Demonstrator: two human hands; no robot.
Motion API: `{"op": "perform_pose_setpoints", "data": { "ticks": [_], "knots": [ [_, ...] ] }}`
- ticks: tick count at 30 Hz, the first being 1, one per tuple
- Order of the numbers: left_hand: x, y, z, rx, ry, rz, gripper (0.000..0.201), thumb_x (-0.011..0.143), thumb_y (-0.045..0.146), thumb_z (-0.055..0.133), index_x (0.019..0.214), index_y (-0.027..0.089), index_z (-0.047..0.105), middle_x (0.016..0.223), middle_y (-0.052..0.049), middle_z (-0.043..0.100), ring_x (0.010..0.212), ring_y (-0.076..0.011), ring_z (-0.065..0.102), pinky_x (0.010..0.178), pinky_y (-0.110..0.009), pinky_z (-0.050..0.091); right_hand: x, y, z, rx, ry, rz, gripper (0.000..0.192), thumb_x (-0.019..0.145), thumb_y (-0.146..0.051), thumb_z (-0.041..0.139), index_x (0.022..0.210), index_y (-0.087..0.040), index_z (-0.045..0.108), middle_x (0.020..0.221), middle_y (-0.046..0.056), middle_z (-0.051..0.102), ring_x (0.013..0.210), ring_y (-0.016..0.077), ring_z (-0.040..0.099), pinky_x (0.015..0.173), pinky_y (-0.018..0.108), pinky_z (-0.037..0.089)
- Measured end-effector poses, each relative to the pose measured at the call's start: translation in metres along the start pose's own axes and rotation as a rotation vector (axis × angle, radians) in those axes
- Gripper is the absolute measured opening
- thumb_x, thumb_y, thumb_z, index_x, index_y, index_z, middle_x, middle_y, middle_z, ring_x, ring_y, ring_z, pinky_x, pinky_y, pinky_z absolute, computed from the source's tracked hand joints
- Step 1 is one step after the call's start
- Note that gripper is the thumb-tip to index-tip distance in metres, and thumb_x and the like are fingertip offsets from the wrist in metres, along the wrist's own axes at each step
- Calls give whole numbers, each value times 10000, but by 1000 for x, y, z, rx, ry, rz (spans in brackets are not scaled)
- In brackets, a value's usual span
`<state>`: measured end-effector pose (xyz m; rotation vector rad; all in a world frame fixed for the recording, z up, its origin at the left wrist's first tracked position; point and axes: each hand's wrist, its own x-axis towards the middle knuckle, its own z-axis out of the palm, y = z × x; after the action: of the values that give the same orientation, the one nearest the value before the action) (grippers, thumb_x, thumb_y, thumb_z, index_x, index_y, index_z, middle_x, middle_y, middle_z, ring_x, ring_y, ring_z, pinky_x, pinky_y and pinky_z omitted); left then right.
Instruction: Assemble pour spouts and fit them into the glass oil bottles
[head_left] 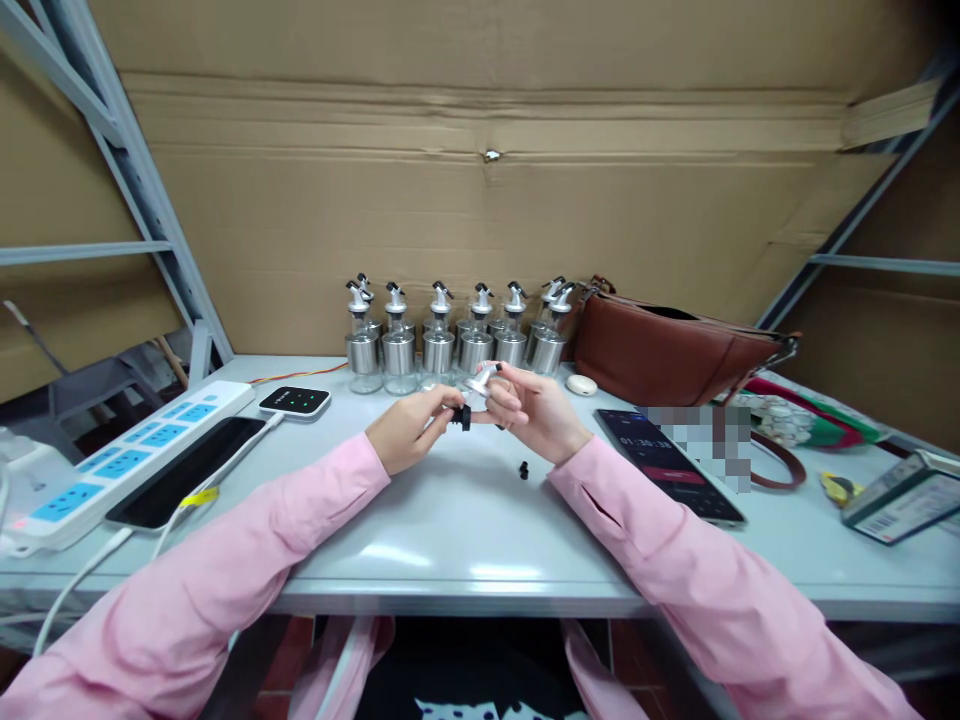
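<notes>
Above the middle of the grey table (465,530), my left hand (409,428) pinches a small black stopper (463,416). My right hand (534,410) grips a silver pourer spout (484,378) right beside it; the two parts almost touch. Another small black piece (523,468) lies on the table just below my right wrist. Behind my hands stands a row of several glass-and-steel dispenser bottles (439,345) with pourer tops, against the cardboard wall. Both arms wear pink sleeves.
A white and blue power strip (135,450), a black phone (184,470) and a small black device (295,401) lie on the left. A brown leather bag (667,350), a second phone (671,465), a white oval object (581,384) and a box (904,495) occupy the right.
</notes>
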<state>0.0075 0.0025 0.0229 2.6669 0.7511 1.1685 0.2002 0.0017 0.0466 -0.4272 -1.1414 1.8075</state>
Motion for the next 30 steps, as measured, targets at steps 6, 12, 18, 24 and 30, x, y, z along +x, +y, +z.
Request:
{"op": "perform_pose_setpoints", "data": {
  "ticks": [6, 12, 18, 24, 30],
  "knots": [
    [0, 1, -2, 89, -21, 63, 223, 847, 127, 383, 1054, 166, 456, 835, -40, 630, 712, -134, 601, 668, -247, 469, 0, -1, 2, -30, 25, -11, 138, 849, -271, 478, 864, -181, 581, 441, -100, 374, 349, 53, 238, 607, 295, 505],
    [-2, -1, -3, 164, -17, 106, 208, 856, 133, 376, 1041, 150, 470, 848, -65, 633, 746, -162, 606, 708, -287, 483, 1, -3, 3, -20, 43, -43, 138, 854, -245, 463, 844, -169, 577, 445, -87, 383, 377, 70, 300, 614, 301, 493],
    [-1, -3, -1, 132, -23, 103, 134, 899, 197, 389, 972, 164, 496, 880, -70, 632, 784, -167, 606, 719, -296, 485, 2, -3, 1, -41, 90, -68, 152, 861, -249, 455, 844, -171, 585, 453, -68, 407, 405, 83, 364, 551, 255, 452],
    [1, 0, -2, 170, 64, 167, 121, 917, 218, 400, 972, 169, 497, 867, -62, 625, 790, -161, 605, 718, -292, 475, 3, -4, 0, -50, 184, -112, 148, 852, -261, 490, 802, -166, 593, 465, -72, 395, 410, 80, 359, 615, 272, 491],
    [2, 0, -3, 196, 149, 193, 79, 918, 215, 420, 959, 177, 475, 893, -54, 633, 791, -146, 603, 724, -284, 466, 3, -3, 2, 2, 136, -43, 240, 891, -210, 392, 768, -166, 593, 471, -53, 410, 428, 89, 385, 605, 259, 479]
  ]
}}
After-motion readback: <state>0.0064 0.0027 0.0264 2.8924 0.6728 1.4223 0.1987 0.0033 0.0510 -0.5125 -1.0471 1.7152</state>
